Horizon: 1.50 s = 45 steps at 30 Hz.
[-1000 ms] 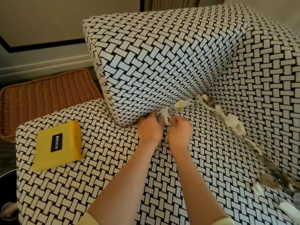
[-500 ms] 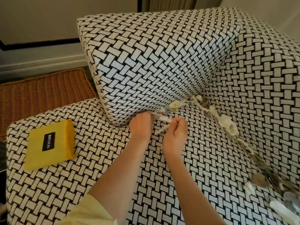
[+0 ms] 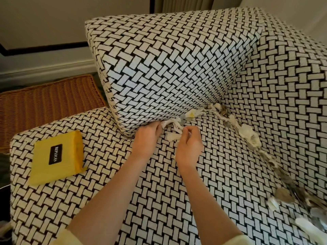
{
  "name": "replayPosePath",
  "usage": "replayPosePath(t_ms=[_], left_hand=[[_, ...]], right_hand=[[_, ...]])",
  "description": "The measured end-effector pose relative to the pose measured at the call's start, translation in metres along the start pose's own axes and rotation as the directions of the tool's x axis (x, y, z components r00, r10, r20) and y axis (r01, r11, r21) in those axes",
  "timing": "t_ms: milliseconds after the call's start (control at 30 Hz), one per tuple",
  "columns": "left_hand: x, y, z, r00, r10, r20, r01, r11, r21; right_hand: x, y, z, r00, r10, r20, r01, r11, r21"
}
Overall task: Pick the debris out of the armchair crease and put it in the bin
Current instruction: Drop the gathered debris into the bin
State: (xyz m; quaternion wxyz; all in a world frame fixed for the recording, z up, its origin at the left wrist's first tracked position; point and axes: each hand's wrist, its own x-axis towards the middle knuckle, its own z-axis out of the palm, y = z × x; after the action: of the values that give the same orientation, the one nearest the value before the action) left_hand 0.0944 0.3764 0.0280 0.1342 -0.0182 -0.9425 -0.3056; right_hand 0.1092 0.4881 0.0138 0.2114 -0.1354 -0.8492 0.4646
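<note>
Pale scraps of paper and grey bits, the debris (image 3: 246,133), lie in a line along the crease of a black-and-white woven armchair (image 3: 203,200). The line runs from under the back cushion (image 3: 168,68) round to the right arm. My left hand (image 3: 147,138) sits at the cushion's lower edge, its fingers curled on a twisted white scrap (image 3: 170,123). My right hand (image 3: 189,147) is just to the right, fingers curled and pinching pale paper pieces (image 3: 174,137). At the far left edge a dark rim of the bin (image 3: 3,189) barely shows.
A yellow pouch (image 3: 57,157) with a black label lies on the left part of the seat. A brown wicker surface (image 3: 46,105) stands on the floor behind the chair's left side. More loose debris (image 3: 292,200) piles at the lower right crease.
The view has swung right and then back left. Both hands stay at the cushion edge, and the pale scraps now lie pulled out between them.
</note>
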Motion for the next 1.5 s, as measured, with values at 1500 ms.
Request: replayPosePath(t_ms=[1500], left_hand=[[-0.07,0.021,-0.023,0.98,-0.185,0.07,0.198,0.894,-0.402]], right_hand=[[-0.028,-0.059,0.01,0.714,0.443,0.542,-0.7,0.428,0.572]])
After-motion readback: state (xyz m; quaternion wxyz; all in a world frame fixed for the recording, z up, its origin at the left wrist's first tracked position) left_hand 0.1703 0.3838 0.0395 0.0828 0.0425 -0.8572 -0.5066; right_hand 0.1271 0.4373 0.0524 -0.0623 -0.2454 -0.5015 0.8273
